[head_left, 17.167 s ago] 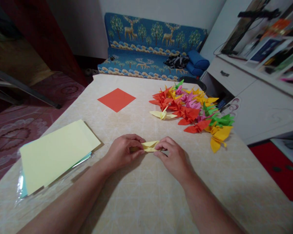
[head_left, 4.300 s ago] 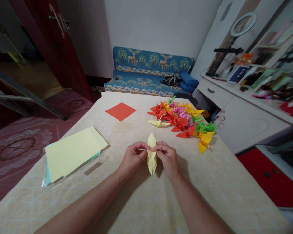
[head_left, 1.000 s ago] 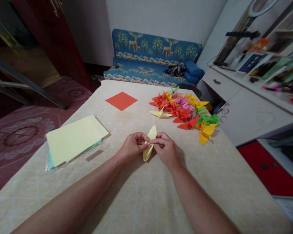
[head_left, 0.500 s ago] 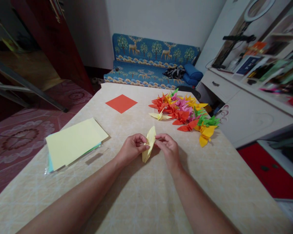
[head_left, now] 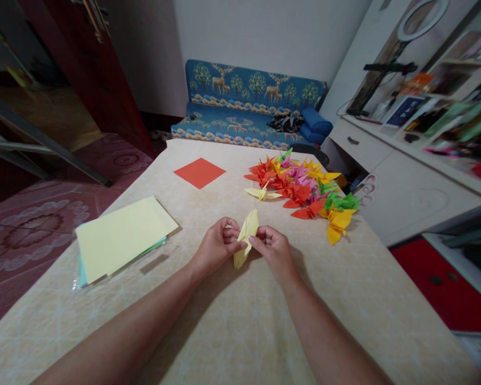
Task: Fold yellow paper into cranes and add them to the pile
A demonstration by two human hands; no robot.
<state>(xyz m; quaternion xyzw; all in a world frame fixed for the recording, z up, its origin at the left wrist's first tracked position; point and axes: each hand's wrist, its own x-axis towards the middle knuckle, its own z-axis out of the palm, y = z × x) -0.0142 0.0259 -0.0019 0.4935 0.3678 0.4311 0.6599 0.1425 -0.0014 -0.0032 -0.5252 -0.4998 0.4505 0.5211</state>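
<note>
A pale yellow folded paper [head_left: 247,227], long and pointed at both ends, is held just above the table between my two hands. My left hand [head_left: 220,241] pinches its left side, thumb in front and fingers partly behind. On its right side my right hand [head_left: 273,247] grips it, the thumb pressed near the middle fold. Some fingertips are hidden behind the paper. Just beyond my hands lies a finished pale yellow paper crane [head_left: 262,193], beside a heap of paper cranes [head_left: 300,184] in red, orange, pink and green.
A red paper square [head_left: 199,172] lies flat at the far left of the table [head_left: 240,331]. Closer, a stack of pale yellow paper sheets [head_left: 124,235] rests on a clear plastic wrapper. Behind the table stands a blue patterned sofa [head_left: 240,125]; a white cabinet [head_left: 420,187] is at the right.
My right thumb has come over the front of the yellow folded paper, and the right fingers have closed in behind it. The paper's upper tip has tilted slightly to the right.
</note>
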